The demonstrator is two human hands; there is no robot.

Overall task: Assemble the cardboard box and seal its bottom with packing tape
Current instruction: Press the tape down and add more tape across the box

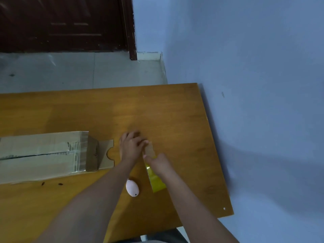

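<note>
The cardboard box [43, 153] lies on its side at the left of the wooden table [175, 111]. Clear glossy tape runs along its seam, and an end flap [106, 153] with a round notch sticks out to the right. At the table's middle, my left hand [132, 145] grips a brown tape roll [149, 149] from the left, fingers curled over it. My right hand [157, 163] pinches the yellowish tape strip [157, 183] that stretches from the roll toward me. Much of the roll is hidden by both hands.
A small white egg-shaped object [132, 188] lies on the table between my forearms. The table's right edge meets a blue wall [263, 85]. Beyond the far edge are grey floor [87, 71] and a dark wooden door [61, 23].
</note>
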